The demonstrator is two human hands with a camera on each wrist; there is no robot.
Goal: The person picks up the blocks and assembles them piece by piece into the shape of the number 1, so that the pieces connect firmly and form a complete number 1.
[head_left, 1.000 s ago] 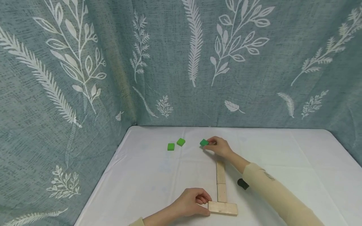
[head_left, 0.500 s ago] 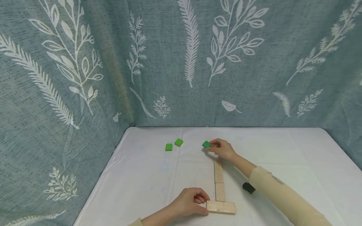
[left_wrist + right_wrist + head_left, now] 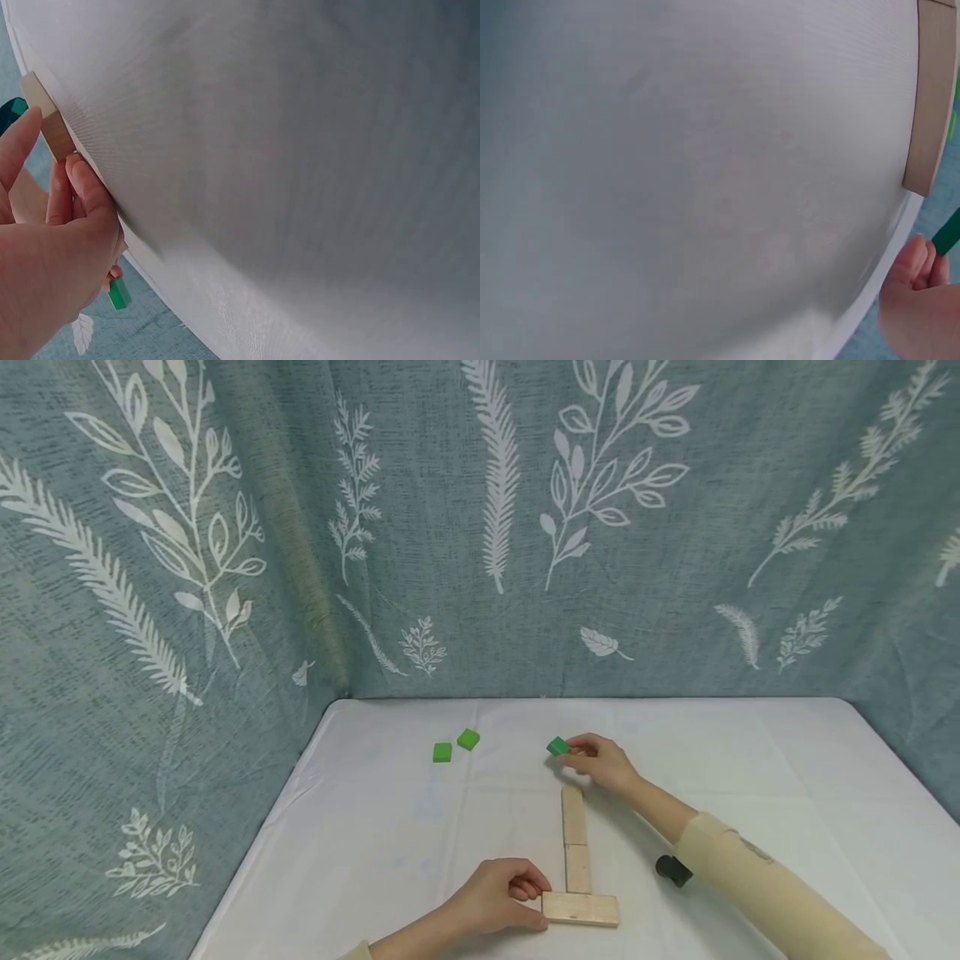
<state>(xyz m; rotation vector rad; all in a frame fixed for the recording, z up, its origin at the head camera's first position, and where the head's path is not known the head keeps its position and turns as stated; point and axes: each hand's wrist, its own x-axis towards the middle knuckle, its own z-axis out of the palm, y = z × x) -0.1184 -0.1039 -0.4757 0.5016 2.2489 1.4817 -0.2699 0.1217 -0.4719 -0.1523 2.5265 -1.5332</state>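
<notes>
My right hand (image 3: 602,762) pinches a small green block (image 3: 558,747) between thumb and fingers, beyond the far end of a row of wooden blocks. That row is two light planks end to end, a far plank (image 3: 573,816) and a shorter near plank (image 3: 577,868). Across its near end lies a wooden crosspiece (image 3: 581,909). With thumb and fingers at the corners, my left hand (image 3: 498,897) grips the left end of this crosspiece. The left wrist view shows those fingers against the end of the wooden block (image 3: 49,120). Most of my right hand (image 3: 922,307) is cut off in its wrist view.
Two bright green blocks, one square-on (image 3: 442,752) and one turned (image 3: 468,739), lie at the back left. A small black object (image 3: 674,870) sits beside the right sleeve (image 3: 772,881). A patterned curtain (image 3: 450,527) hangs behind the white-covered table (image 3: 360,827).
My right hand has carried the green block rightward and slightly nearer, toward the line of the wooden row. The left hand stays at the crosspiece. The head view has shifted a little.
</notes>
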